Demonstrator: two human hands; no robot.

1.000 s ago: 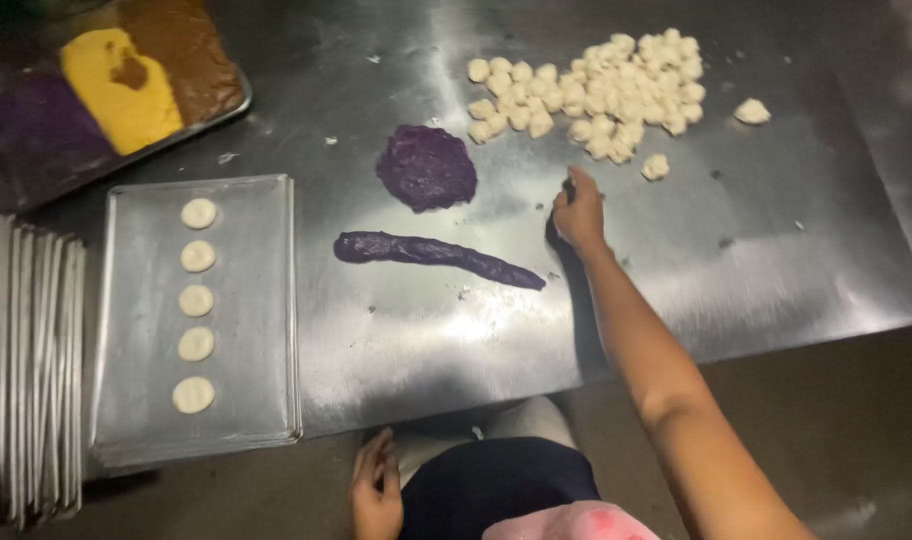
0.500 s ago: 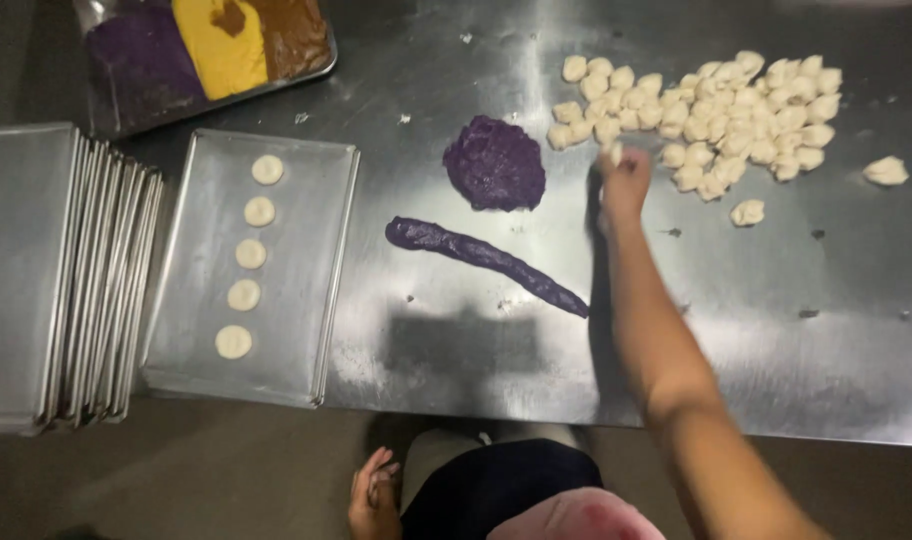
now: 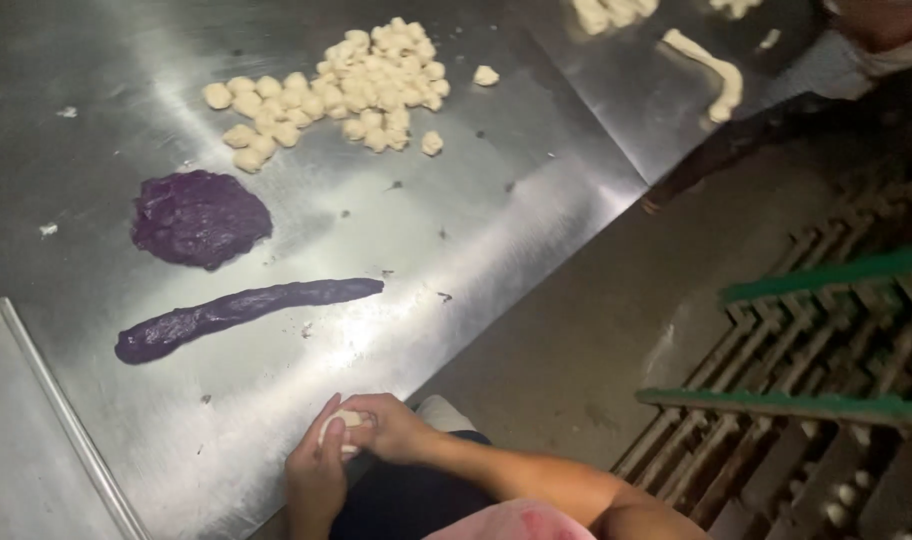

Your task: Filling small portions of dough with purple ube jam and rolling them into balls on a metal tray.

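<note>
Both hands meet at the near edge of the steel table (image 3: 496, 230). My left hand (image 3: 314, 478) and my right hand (image 3: 391, 428) press a small pale dough piece (image 3: 346, 420) between them. Beyond the hands lies a long purple paste roll (image 3: 241, 312), and farther back sits a flat purple paste mound (image 3: 198, 217). A heap of several small pale dough pieces (image 3: 336, 85) is spread at the far side of the table.
A metal tray's edge (image 3: 46, 400) shows at the left. A second table at the top right holds a pale dough rope (image 3: 711, 65) and more dough bits. A green-railed metal rack (image 3: 826, 400) stands on the floor at the right.
My right hand left the dough heap and came back to the table edge with a dough piece. My left hand rose to meet it. The view swung right, off the trays.
</note>
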